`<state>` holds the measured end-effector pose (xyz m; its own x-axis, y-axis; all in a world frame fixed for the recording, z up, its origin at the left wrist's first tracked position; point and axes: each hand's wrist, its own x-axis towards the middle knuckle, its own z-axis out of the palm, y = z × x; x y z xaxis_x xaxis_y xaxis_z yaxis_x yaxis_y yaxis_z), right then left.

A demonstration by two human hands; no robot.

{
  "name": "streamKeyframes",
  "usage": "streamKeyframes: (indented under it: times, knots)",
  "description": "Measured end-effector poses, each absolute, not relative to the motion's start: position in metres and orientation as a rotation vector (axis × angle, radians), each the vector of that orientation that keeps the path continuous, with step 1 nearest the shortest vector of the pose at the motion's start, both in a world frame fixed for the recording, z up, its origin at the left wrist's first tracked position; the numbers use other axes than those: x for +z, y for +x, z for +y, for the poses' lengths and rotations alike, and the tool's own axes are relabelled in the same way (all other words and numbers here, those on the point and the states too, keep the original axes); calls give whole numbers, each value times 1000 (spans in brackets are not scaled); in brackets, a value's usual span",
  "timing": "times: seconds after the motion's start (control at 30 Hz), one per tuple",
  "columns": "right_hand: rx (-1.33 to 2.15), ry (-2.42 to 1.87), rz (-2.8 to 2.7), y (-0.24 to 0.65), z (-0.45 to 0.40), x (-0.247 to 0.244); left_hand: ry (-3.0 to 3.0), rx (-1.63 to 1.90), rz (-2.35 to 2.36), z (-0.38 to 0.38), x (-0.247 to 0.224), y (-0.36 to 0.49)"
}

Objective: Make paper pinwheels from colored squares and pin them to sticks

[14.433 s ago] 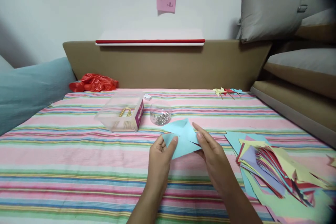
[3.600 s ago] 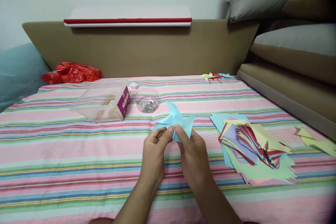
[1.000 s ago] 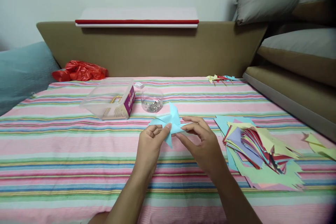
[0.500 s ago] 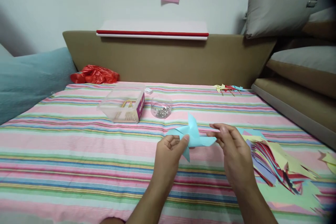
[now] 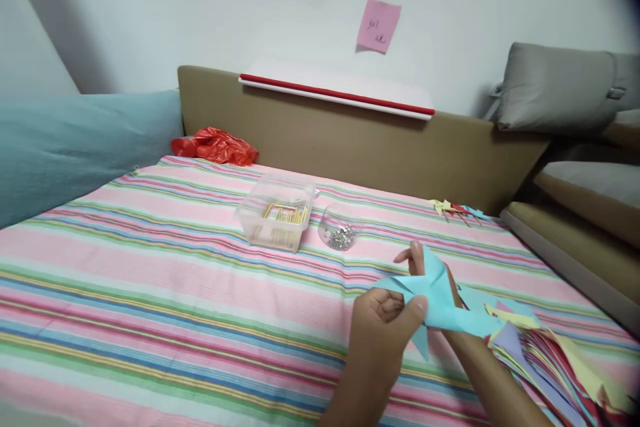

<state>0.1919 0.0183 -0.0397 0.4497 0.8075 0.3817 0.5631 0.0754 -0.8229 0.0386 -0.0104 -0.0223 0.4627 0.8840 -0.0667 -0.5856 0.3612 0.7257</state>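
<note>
A light-blue paper pinwheel (image 5: 438, 290) with folded blades is pinched between the thumb and fingers of my left hand (image 5: 381, 327), above the striped cloth. Behind it my right hand (image 5: 416, 257) reaches forward, partly covered by the paper; the fingers that show are stretched out and apart, with nothing seen in them. Beyond the hands stands a round clear tub (image 5: 324, 230) with small silvery pieces inside. Left of the tub is a clear plastic box (image 5: 250, 217) holding thin wooden sticks.
Coloured paper sheets and cut pieces (image 5: 555, 353) lie in a pile at the right. Several small pinwheels on sticks (image 5: 453, 208) rest far right. A red plastic bag (image 5: 220, 147) sits at the back left, and grey-brown cushions (image 5: 565, 240) line the right edge.
The view has turned left and tilted, so everything sits differently in the picture. My right hand has gone from beside the pinwheel to behind it, further forward. My left hand still holds the pinwheel.
</note>
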Motion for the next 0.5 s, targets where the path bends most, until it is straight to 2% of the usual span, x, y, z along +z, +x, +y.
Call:
streamKeyframes:
  times: [0.2,0.5]
  knots:
    - [258,-1693,-1702,174,125,-20,601,1020,423,-10,-20,36]
    - [580,-1917,-2073,152,219,-47,518,1156,565,3,-20,31]
